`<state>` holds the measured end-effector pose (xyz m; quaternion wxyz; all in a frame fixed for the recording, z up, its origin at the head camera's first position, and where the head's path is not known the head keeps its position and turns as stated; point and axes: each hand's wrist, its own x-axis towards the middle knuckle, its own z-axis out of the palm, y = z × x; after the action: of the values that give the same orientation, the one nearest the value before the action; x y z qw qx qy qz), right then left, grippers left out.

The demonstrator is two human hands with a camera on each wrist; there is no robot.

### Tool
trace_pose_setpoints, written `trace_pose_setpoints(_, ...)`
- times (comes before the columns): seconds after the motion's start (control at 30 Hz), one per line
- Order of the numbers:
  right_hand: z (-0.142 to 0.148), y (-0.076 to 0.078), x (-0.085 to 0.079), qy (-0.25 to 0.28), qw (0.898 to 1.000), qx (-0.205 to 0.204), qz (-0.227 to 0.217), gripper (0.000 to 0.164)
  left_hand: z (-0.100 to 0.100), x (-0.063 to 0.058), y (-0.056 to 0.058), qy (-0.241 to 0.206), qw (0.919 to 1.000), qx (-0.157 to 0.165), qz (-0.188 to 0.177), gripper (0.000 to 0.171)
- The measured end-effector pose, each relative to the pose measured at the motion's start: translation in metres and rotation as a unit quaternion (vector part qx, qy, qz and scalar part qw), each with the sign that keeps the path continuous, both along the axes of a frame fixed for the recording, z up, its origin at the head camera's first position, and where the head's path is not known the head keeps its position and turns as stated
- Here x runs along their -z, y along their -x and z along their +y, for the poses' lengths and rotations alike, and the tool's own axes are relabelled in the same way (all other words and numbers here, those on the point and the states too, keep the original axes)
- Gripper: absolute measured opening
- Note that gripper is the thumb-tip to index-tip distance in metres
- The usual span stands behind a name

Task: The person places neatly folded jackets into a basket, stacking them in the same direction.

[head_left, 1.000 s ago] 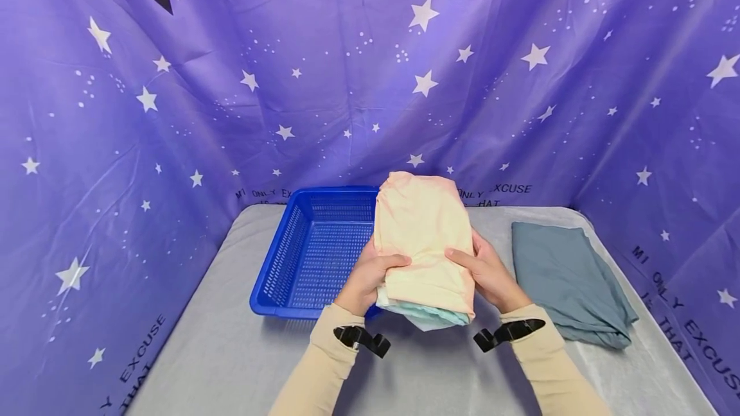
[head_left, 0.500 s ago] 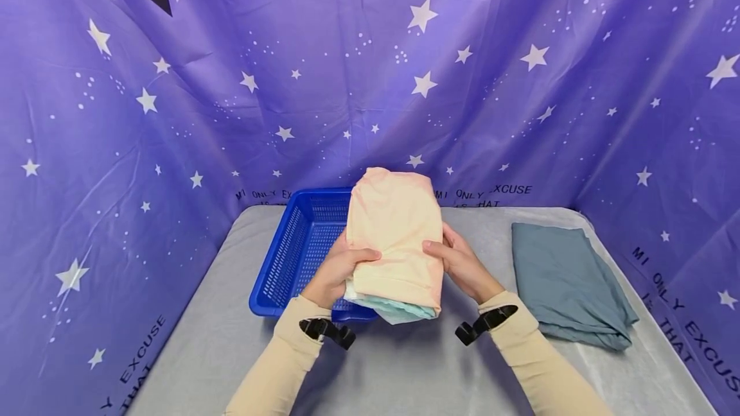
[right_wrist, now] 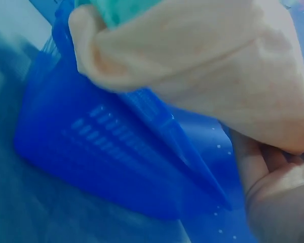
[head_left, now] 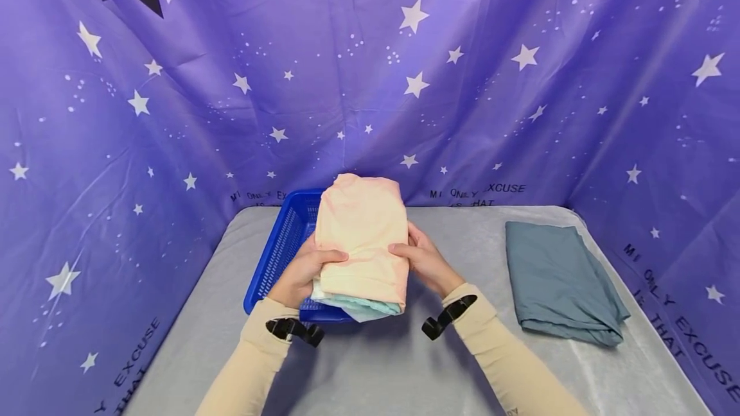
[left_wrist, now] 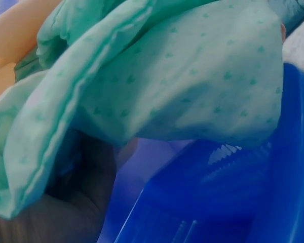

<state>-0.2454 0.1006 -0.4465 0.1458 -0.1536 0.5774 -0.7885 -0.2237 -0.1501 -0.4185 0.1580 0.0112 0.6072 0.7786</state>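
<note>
Both my hands hold a small stack of folded cloth up over the blue plastic basket [head_left: 263, 268]. On top lies a peach-pink folded cloth [head_left: 361, 223]. Below it shows a mint-green cloth [head_left: 370, 305], whose leaf-like print is plain on the mint cloth [left_wrist: 207, 86] in the left wrist view. My left hand [head_left: 302, 275] grips the stack's left edge, thumb on top and fingers underneath, hidden. My right hand [head_left: 429, 263] grips the right edge likewise. The stack covers most of the basket's opening in the head view.
A slate-blue folded cloth [head_left: 561, 281] lies at the right of the grey-covered table [head_left: 462, 230]. A purple curtain [head_left: 347, 82] with stars surrounds the table at the back and both sides. The basket wall [right_wrist: 86, 147] stands close under the stack in the right wrist view.
Both hands have carried the stack leftward, from beside the basket's right part to over it. Their grip on it looks the same. The head view has shifted slightly.
</note>
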Motion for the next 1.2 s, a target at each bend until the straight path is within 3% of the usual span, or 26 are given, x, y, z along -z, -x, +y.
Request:
trace_pose_setpoints(0.33, -0.031, 0.007, 0.004, 0.009, 1.0, -0.006, -0.019, 0.077, -0.029, 0.002, 0.004, 0.018, 0.9998, -0.004, -0.003, 0.086)
trace_pose_setpoints(0.7, -0.06, 0.021, 0.009, 0.021, 0.997, -0.007, -0.073, 0.077, -0.056, 0.004, 0.018, 0.042, 0.9988, -0.001, -0.027, 0.077)
trace_pose_setpoints(1.2, -0.071, 0.033, 0.007, 0.006, 0.99, 0.017, -0.143, 0.069, -0.059, 0.013, 0.038, 0.055, 0.9965, 0.04, -0.049, 0.061)
